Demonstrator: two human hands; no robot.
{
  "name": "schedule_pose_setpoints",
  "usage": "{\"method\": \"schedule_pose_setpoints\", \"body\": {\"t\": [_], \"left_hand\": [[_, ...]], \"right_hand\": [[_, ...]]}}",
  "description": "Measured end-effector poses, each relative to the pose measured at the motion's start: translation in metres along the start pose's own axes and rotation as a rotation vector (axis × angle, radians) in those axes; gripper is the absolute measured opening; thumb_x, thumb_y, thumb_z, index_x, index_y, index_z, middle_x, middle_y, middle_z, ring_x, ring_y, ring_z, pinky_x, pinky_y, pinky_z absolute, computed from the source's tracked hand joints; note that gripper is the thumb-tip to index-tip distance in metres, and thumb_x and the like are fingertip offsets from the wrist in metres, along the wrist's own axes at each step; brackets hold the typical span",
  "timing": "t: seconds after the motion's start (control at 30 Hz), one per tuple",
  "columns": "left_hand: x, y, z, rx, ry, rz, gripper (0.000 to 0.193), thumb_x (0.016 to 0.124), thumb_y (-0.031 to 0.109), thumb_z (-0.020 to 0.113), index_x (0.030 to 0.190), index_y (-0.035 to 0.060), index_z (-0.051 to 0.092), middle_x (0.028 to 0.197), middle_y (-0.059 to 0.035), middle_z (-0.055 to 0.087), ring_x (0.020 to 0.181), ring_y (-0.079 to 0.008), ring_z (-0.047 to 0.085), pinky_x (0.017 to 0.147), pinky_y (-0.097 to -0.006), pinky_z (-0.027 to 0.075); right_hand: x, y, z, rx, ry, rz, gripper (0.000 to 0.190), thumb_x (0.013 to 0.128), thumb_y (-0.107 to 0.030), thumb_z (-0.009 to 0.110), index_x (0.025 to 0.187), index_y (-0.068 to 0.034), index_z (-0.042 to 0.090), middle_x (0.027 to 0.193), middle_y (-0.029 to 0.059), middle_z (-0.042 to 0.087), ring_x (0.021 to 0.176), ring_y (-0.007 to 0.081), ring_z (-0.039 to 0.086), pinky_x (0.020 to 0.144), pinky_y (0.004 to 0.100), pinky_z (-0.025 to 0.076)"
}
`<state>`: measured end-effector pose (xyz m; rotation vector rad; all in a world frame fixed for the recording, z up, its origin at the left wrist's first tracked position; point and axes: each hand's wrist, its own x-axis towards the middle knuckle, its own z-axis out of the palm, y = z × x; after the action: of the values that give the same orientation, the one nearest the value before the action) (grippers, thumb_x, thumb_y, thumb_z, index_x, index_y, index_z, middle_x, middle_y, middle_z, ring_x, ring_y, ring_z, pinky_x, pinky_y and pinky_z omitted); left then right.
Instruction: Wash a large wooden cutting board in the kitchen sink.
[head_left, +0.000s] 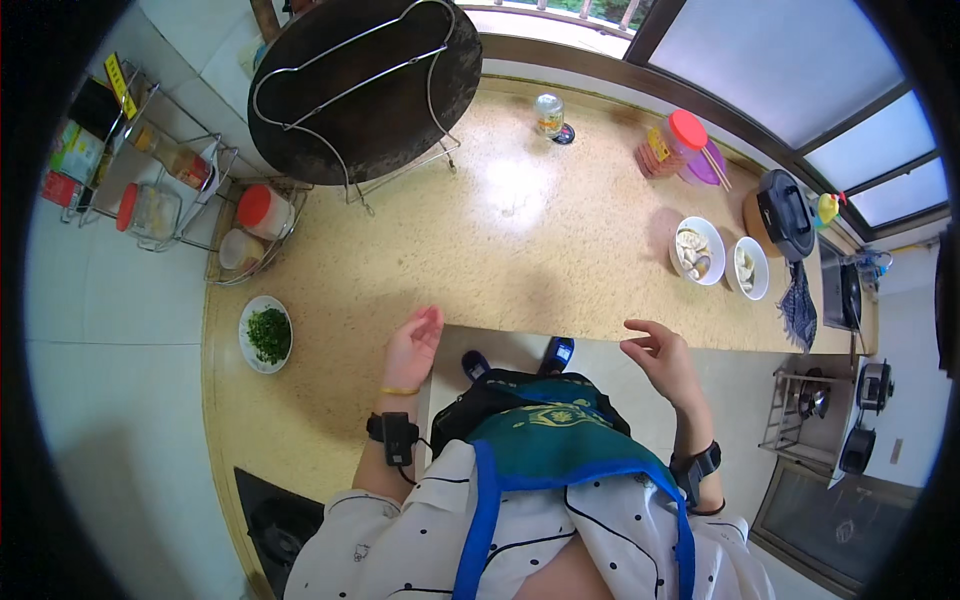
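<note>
My left hand (412, 346) hovers over the inner corner of the speckled beige countertop (517, 259), its fingers loosely curled and holding nothing. To its left is a small white bowl of chopped green herbs (268, 335). My right hand (661, 360) is beside the counter's front edge, thumb and fingers apart, with nothing in it. Farther right along the counter sit a white bowl of dumplings (691, 247) with a spoon in it and a second white bowl (747, 266) that also holds dumplings. Neither hand touches a bowl.
A large dark round pan or board (360, 90) leans in a wire stand at the back left. Jars fill a wire rack (262, 225). A glass jar (550, 114), a red-lidded jar (671, 142) and a rice cooker (784, 214) line the window side. A black cooktop (277, 525) lies lower left.
</note>
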<state>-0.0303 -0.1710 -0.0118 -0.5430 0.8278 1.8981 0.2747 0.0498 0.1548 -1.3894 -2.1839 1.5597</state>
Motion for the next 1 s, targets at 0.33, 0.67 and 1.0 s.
{"method": "schedule_pose_setpoints", "body": {"t": [0.33,0.67,1.0], "left_hand": [[0.009,-0.066,0.128,0.637,0.003,0.095,0.029,0.092,0.011,0.058,0.121,0.0105,0.056,0.117,-0.0022,0.057,0.108,-0.0163,0.054,0.093,-0.0354,0.046],[0.080,-0.143,0.216,0.715,-0.040,0.031,0.025,0.090,0.013,0.060,0.115,0.0092,0.057,0.106,-0.0034,0.058,0.104,-0.0151,0.056,0.087,-0.0361,0.049],[0.090,-0.183,0.237,0.719,0.040,-0.130,0.029,0.093,0.011,0.054,0.121,0.0037,0.052,0.119,-0.0085,0.055,0.117,-0.0231,0.054,0.094,-0.0391,0.050]], "right_hand": [[0.058,0.029,-0.046,-0.013,0.016,-0.179,0.022,0.086,-0.008,0.068,0.104,0.003,0.066,0.097,0.0132,0.069,0.081,0.0199,0.069,0.071,0.0299,0.056],[0.103,0.076,-0.136,0.042,-0.079,-0.138,0.021,0.086,-0.012,0.068,0.102,0.002,0.068,0.089,0.0143,0.070,0.077,0.0197,0.069,0.068,0.0301,0.054],[0.113,0.076,-0.204,0.043,-0.675,0.041,0.018,0.093,-0.015,0.062,0.094,0.000,0.070,0.073,0.0081,0.069,0.066,0.0116,0.068,0.055,0.0246,0.054]]}}
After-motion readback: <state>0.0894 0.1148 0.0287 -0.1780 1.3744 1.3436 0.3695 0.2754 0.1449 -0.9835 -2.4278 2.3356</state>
